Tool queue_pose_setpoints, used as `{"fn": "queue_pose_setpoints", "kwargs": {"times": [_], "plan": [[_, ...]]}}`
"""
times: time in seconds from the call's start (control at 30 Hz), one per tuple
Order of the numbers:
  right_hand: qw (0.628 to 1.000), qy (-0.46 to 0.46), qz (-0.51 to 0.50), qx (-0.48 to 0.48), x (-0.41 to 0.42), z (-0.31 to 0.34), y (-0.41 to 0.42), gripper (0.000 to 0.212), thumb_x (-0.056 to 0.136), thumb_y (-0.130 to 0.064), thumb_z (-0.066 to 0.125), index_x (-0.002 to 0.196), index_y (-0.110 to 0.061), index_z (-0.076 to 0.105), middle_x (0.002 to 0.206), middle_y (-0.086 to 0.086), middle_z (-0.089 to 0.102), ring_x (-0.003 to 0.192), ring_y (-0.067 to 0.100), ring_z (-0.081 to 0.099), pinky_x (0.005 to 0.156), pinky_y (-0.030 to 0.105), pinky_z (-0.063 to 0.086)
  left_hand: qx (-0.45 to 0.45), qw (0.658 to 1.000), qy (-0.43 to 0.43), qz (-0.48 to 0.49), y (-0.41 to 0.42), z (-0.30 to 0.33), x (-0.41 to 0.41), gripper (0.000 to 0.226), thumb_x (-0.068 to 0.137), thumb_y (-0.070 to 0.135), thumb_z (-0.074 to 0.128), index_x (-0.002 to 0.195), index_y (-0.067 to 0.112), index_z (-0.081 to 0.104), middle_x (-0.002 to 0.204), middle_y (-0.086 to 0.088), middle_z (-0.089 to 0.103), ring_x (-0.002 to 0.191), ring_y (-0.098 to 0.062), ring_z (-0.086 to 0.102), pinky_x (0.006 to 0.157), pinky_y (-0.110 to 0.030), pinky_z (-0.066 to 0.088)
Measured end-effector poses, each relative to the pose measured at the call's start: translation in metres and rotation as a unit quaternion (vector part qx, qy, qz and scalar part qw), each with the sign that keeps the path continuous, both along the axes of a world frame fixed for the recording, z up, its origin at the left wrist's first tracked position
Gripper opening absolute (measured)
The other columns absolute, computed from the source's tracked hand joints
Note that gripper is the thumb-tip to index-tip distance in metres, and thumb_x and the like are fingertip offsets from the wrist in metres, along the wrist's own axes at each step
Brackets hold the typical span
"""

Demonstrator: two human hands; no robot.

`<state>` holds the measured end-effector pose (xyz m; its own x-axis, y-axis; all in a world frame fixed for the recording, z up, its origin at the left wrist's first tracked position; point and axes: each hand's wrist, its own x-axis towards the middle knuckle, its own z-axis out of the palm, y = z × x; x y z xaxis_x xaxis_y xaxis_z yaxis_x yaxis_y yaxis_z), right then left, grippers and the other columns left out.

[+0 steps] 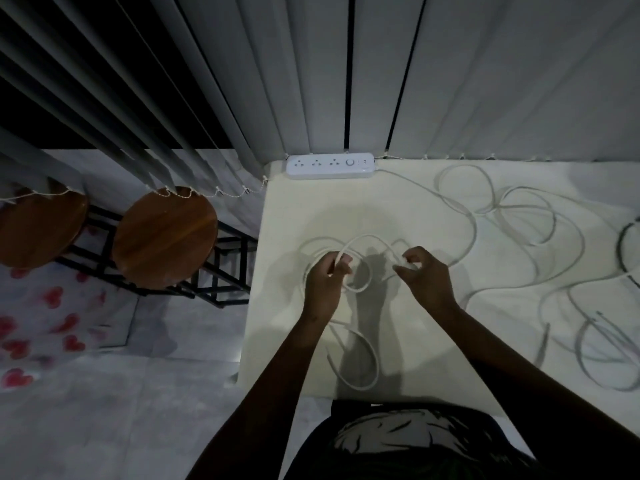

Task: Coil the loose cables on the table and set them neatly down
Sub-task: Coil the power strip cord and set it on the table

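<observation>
Left hand (pixel 327 275) grips loops of the white cable (pixel 360 263), fingers curled round them, above the table (pixel 294 209) well in front of the power strip (pixel 330 165). Right hand (pixel 424 271) pinches the same cable just beside it. More loose cable (pixel 526 216) sprawls right of the strip. Two stools (pixel 164 232) stand left of it.

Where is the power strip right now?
In the head view the power strip lies at the table's far left corner, against the blinds, beyond both hands. Its white cord trails right across the table.
</observation>
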<state>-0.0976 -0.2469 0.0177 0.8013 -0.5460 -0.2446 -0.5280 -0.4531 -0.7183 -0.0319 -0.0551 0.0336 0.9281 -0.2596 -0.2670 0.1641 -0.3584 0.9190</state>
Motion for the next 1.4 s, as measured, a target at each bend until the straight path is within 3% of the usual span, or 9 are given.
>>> {"fn": "queue_pose_setpoints", "kwargs": {"times": [0.13, 0.23, 0.37, 0.47, 0.7, 0.93, 1.07, 1.27, 1.4], "plan": [[0.996, 0.017, 0.061, 0.066, -0.004, 0.009, 0.009, 0.021, 0.073, -0.027, 0.077, 0.087, -0.023, 0.061, 0.089, -0.005, 0.066, 0.087, 0.012, 0.062, 0.069, 0.024, 0.039, 0.148, 0.968, -0.164, 0.123, 0.022, 0.009, 0.015, 0.020, 0.087, 0.029, 0.067, 0.078, 0.014, 0.057, 0.076, 0.002, 0.055, 0.068, -0.013, 0.052, 0.063, -0.021, 0.036], [0.997, -0.016, 0.054, 0.048, -0.009, 0.019, 0.021, 0.021, 0.073, -0.031, 0.076, 0.085, -0.028, 0.059, 0.087, -0.012, 0.064, 0.068, 0.002, 0.057, 0.065, 0.025, 0.037, 0.230, 0.970, -0.043, 0.068, 0.037, 0.014, 0.018, 0.049, 0.091, 0.051, 0.055, 0.058, 0.014, 0.052, 0.053, 0.001, 0.058, 0.050, -0.013, 0.054, 0.053, -0.027, 0.038], [0.994, -0.067, 0.081, 0.009, -0.013, 0.028, 0.038, 0.025, 0.071, -0.025, 0.077, 0.085, -0.029, 0.056, 0.081, -0.016, 0.061, 0.061, -0.001, 0.054, 0.057, 0.006, 0.034, -0.214, 0.911, 0.347, 0.065, 0.038, 0.033, 0.011, 0.034, 0.099, 0.034, 0.045, 0.102, 0.006, 0.065, 0.101, -0.012, 0.073, 0.086, -0.018, 0.070, 0.071, -0.025, 0.055], [0.986, -0.116, 0.121, 0.002, -0.016, 0.028, 0.054, 0.027, 0.071, -0.015, 0.078, 0.086, -0.023, 0.056, 0.086, -0.007, 0.062, 0.073, 0.011, 0.056, 0.061, 0.013, 0.038, -0.399, 0.834, 0.370, 0.095, 0.035, 0.053, 0.019, 0.022, 0.099, 0.021, 0.041, 0.104, 0.010, 0.059, 0.107, -0.008, 0.068, 0.109, -0.023, 0.061, 0.093, -0.039, 0.048], [0.960, -0.092, 0.264, -0.005, 0.004, 0.022, 0.071, 0.049, 0.069, -0.021, 0.081, 0.110, -0.023, 0.055, 0.109, -0.009, 0.054, 0.079, 0.008, 0.054, 0.071, 0.023, 0.042, -0.286, 0.921, 0.262, 0.032, 0.048, 0.108, 0.036, 0.036, 0.103, 0.038, 0.034, 0.084, 0.015, 0.052, 0.052, 0.006, 0.038, 0.048, -0.009, 0.039, 0.054, -0.024, 0.045], [0.902, -0.008, 0.397, -0.172, 0.056, 0.026, 0.075, 0.081, 0.075, -0.032, 0.077, 0.145, -0.023, 0.036, 0.156, 0.003, 0.025, 0.137, 0.022, 0.027, 0.108, 0.042, 0.036, -0.336, 0.896, 0.281, -0.074, 0.086, 0.141, 0.040, 0.034, 0.102, 0.038, 0.034, 0.092, 0.014, 0.056, 0.051, 0.009, 0.034, 0.039, -0.001, 0.026, 0.035, -0.014, 0.019], [0.917, -0.045, 0.394, -0.047, 0.061, 0.029, 0.077, 0.029, 0.081, -0.004, 0.072, 0.107, 0.007, 0.065, 0.114, 0.024, 0.065, 0.104, 0.015, 0.064, 0.095, 0.031, 0.048, -0.484, 0.824, 0.289, -0.059, 0.112, 0.151, 0.043, 0.023, 0.099, 0.027, 0.040, 0.101, 0.010, 0.055, 0.061, 0.006, 0.048, 0.046, -0.002, 0.039, 0.037, -0.013, 0.023], [0.951, -0.113, 0.269, 0.107, 0.055, 0.067, 0.058, 0.013, 0.079, -0.022, 0.075, 0.071, -0.028, 0.067, 0.072, -0.015, 0.067, 0.068, 0.002, 0.059, 0.064, 0.012, 0.042, -0.693, 0.661, 0.258, 0.128, 0.157, 0.123, 0.044, 0.039, 0.101, 0.020, 0.039, 0.129, -0.005, 0.050, 0.099, -0.011, 0.063, 0.076, -0.012, 0.064, 0.062, -0.015, 0.053], [0.938, -0.150, 0.249, 0.186, 0.047, 0.101, 0.061, 0.011, 0.073, -0.018, 0.080, 0.070, -0.021, 0.070, 0.071, -0.008, 0.069, 0.065, 0.002, 0.059, 0.062, 0.009, 0.044, -0.487, 0.838, 0.209, 0.132, 0.148, 0.104, 0.036, 0.034, 0.094, 0.025, 0.049, 0.105, -0.002, 0.067, 0.097, -0.015, 0.072, 0.084, -0.018, 0.072, 0.077, -0.026, 0.060]]}}
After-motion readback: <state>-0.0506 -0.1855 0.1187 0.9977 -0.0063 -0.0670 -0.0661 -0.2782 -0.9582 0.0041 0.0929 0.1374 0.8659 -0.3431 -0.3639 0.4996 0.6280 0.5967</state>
